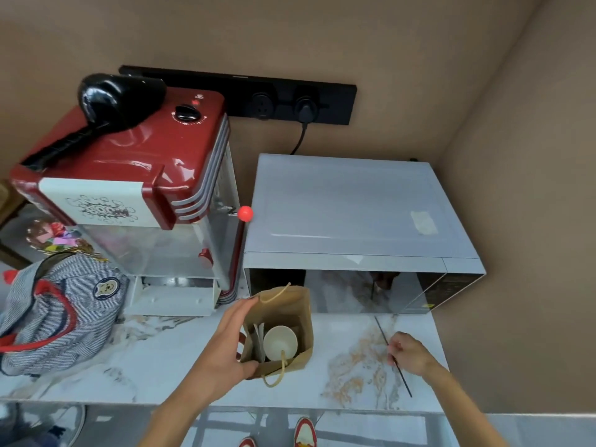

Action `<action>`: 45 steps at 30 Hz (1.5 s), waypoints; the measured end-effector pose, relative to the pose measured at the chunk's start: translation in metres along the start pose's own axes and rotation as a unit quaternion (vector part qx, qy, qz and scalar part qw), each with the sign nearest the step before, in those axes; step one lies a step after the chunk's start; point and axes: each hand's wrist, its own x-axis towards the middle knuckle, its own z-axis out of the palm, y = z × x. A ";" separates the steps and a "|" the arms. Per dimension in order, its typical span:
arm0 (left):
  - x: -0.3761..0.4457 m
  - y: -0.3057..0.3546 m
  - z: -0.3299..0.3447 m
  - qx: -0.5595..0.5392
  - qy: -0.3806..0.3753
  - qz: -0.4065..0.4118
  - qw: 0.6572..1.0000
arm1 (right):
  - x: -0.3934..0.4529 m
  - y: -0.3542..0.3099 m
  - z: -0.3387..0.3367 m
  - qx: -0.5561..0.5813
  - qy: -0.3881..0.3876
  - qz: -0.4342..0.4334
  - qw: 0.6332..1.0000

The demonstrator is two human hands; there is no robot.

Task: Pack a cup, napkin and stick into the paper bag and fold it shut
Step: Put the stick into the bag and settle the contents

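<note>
Already packed with cup and napkin, the bag waits on the stick.

Left to right: the left hand is spread wide against the left wall of the paper bag, thumb at the near rim, holding its mouth open; inside stand one white cup and one folded napkin beside it. Well to the right, on the marbled counter, the right hand has its fingertips closed on one thin black stick. The stick is long and the opening narrow, so it could catch the rim or a twine handle and tip the light bag if the left hand slackens. Two handles; one microwave behind.
</note>
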 end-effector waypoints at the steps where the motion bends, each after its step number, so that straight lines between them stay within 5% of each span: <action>1: -0.001 0.000 -0.001 -0.005 0.002 0.002 1.000 | -0.014 -0.012 -0.004 0.005 -0.010 -0.049 0.999; 9: 0.000 0.002 0.002 -0.018 -0.002 0.010 1.000 | -0.137 -0.126 -0.067 0.166 -0.153 -0.314 0.922; 12: 0.000 0.003 0.002 -0.026 -0.002 0.012 1.000 | -0.163 -0.176 -0.062 0.137 -0.148 -0.383 0.902; 15: -0.001 0.003 0.002 -0.034 -0.008 0.015 0.999 | -0.161 -0.216 -0.038 -0.011 -0.108 -0.419 0.901; 19: -0.002 0.005 0.002 -0.033 -0.020 0.030 0.999 | -0.130 -0.242 0.007 -0.229 -0.112 -0.382 0.888; 25: -0.004 0.006 0.003 -0.014 -0.015 0.039 0.999 | -0.088 -0.242 0.050 -0.410 -0.158 -0.270 0.857; 30: -0.006 0.009 0.004 -0.019 -0.018 0.030 0.999 | -0.074 -0.244 0.062 -0.399 -0.190 -0.216 0.871; 36: -0.005 0.007 0.005 -0.023 -0.019 0.028 0.999 | -0.068 -0.238 0.080 -0.455 -0.193 -0.206 0.845; 45: -0.002 0.003 0.006 -0.034 -0.029 0.025 0.999 | -0.064 -0.234 0.080 -0.416 -0.202 -0.254 0.849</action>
